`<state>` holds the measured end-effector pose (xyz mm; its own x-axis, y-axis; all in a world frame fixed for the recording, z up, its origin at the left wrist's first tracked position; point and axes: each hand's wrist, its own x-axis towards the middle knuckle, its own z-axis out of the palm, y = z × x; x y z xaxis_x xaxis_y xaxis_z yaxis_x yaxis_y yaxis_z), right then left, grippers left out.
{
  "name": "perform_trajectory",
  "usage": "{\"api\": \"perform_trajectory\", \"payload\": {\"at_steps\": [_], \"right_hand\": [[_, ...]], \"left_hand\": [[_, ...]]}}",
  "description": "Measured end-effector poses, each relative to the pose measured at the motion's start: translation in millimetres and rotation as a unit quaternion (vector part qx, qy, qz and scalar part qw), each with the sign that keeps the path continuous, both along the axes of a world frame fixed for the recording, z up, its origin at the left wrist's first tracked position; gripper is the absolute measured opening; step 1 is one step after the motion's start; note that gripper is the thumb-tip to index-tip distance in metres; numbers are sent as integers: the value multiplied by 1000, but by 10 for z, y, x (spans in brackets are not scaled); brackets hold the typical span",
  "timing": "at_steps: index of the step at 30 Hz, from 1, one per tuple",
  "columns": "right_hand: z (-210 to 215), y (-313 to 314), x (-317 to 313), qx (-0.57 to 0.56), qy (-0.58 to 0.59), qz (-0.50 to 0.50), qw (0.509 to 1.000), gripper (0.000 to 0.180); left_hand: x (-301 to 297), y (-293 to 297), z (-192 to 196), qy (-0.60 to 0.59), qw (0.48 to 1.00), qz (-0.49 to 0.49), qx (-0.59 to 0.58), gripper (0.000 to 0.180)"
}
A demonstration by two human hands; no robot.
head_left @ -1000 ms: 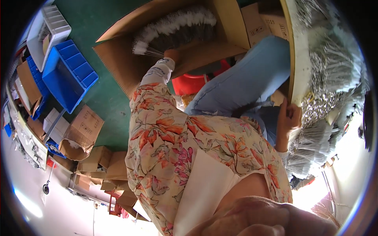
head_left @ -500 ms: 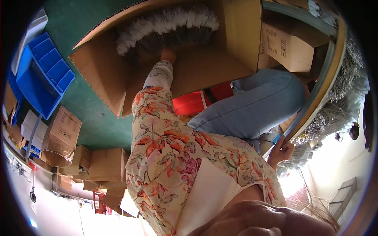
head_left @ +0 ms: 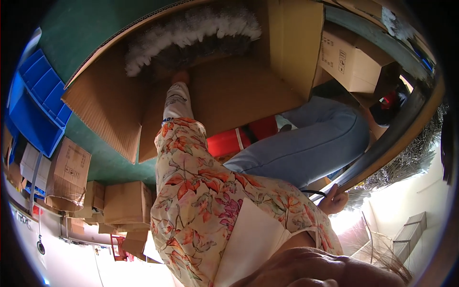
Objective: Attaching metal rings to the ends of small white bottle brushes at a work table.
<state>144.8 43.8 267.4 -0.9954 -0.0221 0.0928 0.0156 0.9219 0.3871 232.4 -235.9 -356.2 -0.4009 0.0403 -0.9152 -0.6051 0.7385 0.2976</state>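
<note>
A wide open cardboard box [head_left: 229, 91] stands in front of me. Inside it, along the far side, lies a curved row of dark bristly bundles with fluffy white tips [head_left: 191, 36]. My left hand [head_left: 180, 78] reaches into the box at the near edge of these bundles, and its fingers are hidden against them. At the right, by the rim of a table, my right hand [head_left: 333, 200] is closed with its fingers curled. Next to it runs a thin black cord [head_left: 313, 192]. What the right fingers hold, if anything, cannot be made out.
Blue plastic bins [head_left: 40, 105] stand at the left. Several cardboard boxes [head_left: 126, 203] are stacked behind them. Another carton [head_left: 351, 60] sits under the wooden-edged table [head_left: 382, 160], which bears silvery bristly bundles [head_left: 406, 167]. A red object [head_left: 239, 138] lies beside my jeans-clad leg [head_left: 306, 148].
The view has shifted a little. My left arm remains in the box, its hand now farther left along the bundles. The blue piece beside my right hand no longer shows.
</note>
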Motion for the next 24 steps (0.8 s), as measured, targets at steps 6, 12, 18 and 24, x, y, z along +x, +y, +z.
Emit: {"api": "perform_trajectory", "payload": {"at_steps": [6, 12, 18, 24], "right_hand": [[40, 1, 77, -37, 23, -18, 999, 42], [63, -103, 137, -63, 42, -65, 995, 43], [68, -135, 112, -52, 71, -69, 994, 46], [73, -62, 163, -126, 70, -129, 981, 48]], "left_hand": [[60, 34, -73, -24, 999, 16, -30, 29], [220, -113, -69, -38, 987, 66, -142, 33], [-238, 170, 33, -127, 977, 131, -114, 36], [651, -344, -633, -404, 893, 88, -175, 39]]}}
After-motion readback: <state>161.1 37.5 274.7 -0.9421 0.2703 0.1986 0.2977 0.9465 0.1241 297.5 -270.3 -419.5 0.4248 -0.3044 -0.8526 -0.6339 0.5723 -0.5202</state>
